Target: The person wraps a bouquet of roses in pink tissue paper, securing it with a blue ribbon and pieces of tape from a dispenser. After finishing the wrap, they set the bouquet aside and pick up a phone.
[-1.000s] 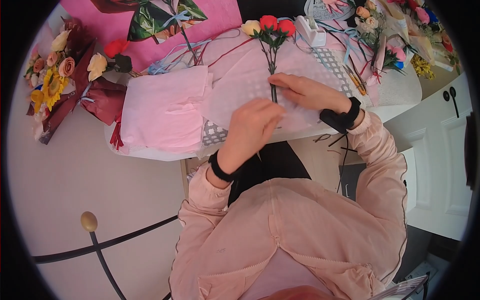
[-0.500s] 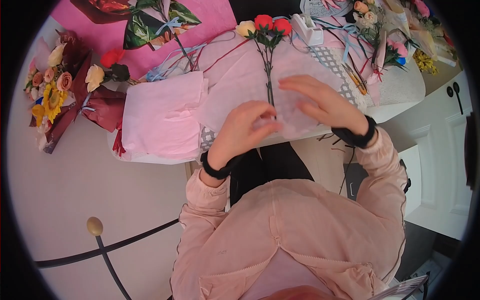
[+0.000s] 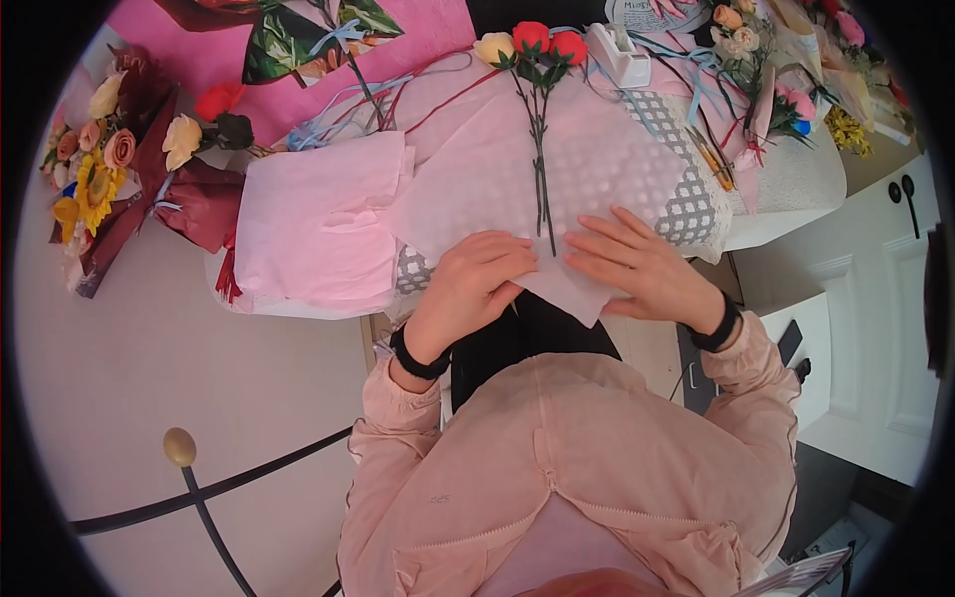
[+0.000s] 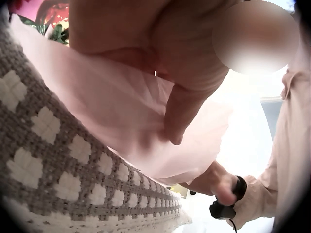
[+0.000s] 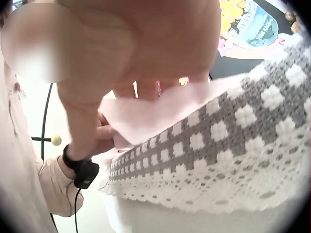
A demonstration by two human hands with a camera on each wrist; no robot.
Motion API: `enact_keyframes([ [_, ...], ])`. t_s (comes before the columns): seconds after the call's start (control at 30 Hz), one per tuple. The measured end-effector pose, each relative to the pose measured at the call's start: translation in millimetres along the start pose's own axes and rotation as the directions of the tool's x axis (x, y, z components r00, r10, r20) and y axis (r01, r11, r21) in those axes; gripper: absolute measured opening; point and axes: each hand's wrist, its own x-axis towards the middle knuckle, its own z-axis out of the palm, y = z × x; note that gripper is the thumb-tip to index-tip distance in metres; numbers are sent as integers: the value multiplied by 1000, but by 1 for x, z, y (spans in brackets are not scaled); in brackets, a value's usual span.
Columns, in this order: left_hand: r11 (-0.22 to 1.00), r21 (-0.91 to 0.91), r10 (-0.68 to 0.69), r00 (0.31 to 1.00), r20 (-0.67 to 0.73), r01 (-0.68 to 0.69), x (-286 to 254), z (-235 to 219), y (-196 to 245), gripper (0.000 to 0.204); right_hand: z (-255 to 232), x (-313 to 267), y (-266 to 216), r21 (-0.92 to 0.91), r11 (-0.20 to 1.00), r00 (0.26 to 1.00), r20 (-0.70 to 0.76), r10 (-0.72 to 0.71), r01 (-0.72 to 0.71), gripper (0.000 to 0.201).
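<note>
The left hand (image 3: 476, 284) pinches the near edge of a thin, translucent pink sheet (image 3: 607, 149); the right hand (image 3: 642, 274), fingers straight and spread, rests on it. Three roses (image 3: 530, 39), two red, one cream, lie with slim, dark, knobbly stems across the sheet. Beneath spreads a grey-and-white crocheted tablecloth (image 5: 218, 131), lace-edged.

No word fully readable, small capitals, apparently beginning with M, on a grey printed sheet (image 3: 629, 17) well beyond the right hand (image 3: 647, 274), blurred lettering on a blue patch (image 5: 261, 30) beyond that hand, tiny illegible mark on the jacket (image 3: 497, 428), bodyward of the left hand (image 3: 473, 284)
</note>
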Motion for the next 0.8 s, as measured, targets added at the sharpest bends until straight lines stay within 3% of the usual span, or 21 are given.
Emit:
enact_keyframes([
  [0.03,1000,-2,4,1000,15,-4,1,0,1,24,7,-1,0,-42,999,999,-37,-23,22,42],
  [0.13,1000,9,-27,999,20,26,2,-5,-3,20,12,0,15,134,991,996,-89,-5,17,33],
  [0.23,981,-7,-195,980,-47,195,-2,-9,-6,12,14,3,26,413,900,958,-172,228,-140,20],
  [0.33,931,-70,-364,926,-101,358,13,-9,0,11,2,16,21,588,706,863,-27,505,-395,11],
  [0.4,901,-56,-434,894,-109,431,19,-8,1,19,-2,24,23,576,699,842,-34,538,-424,14],
  [0.5,924,45,-363,909,-206,379,24,-2,-4,27,-1,32,22,597,700,816,-127,564,-391,23],
  [0.63,910,230,-278,918,-283,346,24,6,-14,21,10,38,26,459,774,791,-215,573,-436,24],
  [0.73,829,425,-202,904,-377,363,26,11,-8,13,12,43,28,349,804,781,-245,574,-482,23],
  [0.8,839,445,-96,889,-447,314,33,15,5,16,15,47,29,289,825,783,-277,558,-486,22],
])
